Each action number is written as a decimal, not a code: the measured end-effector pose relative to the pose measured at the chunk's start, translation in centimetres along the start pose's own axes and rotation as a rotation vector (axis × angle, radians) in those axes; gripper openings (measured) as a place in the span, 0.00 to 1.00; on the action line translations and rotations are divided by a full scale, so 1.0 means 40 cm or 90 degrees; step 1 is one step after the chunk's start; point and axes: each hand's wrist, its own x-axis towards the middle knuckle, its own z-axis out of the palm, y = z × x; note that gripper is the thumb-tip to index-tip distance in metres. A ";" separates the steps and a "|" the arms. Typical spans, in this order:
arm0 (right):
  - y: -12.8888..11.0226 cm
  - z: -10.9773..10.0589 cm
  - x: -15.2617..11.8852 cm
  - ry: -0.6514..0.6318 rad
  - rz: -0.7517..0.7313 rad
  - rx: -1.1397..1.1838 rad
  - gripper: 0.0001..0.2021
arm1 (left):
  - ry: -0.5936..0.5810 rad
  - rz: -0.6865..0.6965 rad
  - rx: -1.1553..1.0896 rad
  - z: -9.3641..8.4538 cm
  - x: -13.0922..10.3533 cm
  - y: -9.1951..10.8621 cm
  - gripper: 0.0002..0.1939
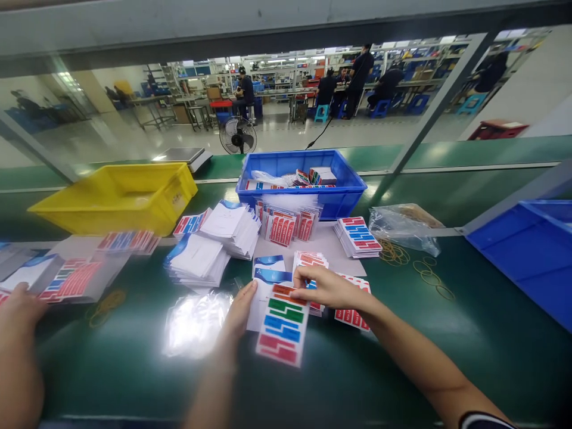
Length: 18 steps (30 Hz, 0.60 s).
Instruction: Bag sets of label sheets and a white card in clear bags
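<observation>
My left hand (241,307) is closed on the left edge of a white leaflet with a blue wavy top (259,298). Between the thumb and fingers of my right hand (324,287) is the upper edge of a sticker sheet (282,326) with orange, green, blue and red blocks. The sheet tilts in front of the leaflet and overlaps it. Under and beside my right hand lie a stack of sticker sheets (308,260) and some red-and-white sheets (353,319). Left of my left hand is a shiny pile of clear plastic bags (194,325).
White leaflet stacks (199,259) stand left of centre. Behind are a blue bin (304,199) and a yellow bin (152,196); another blue bin (527,256) is at right. Rubber bands (395,253) lie near a sticker stack (357,236). Another person's hand (20,310) is at far left.
</observation>
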 end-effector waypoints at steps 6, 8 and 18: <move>0.010 0.100 0.070 0.150 0.025 -0.147 0.07 | -0.086 0.001 0.046 0.018 -0.015 -0.008 0.23; 0.022 0.094 0.054 0.174 0.018 -0.174 0.07 | -0.095 -0.001 0.057 0.022 -0.019 -0.006 0.23; 0.155 -0.019 -0.228 0.103 0.129 -0.363 0.19 | -0.061 -0.088 0.081 0.034 -0.043 0.014 0.24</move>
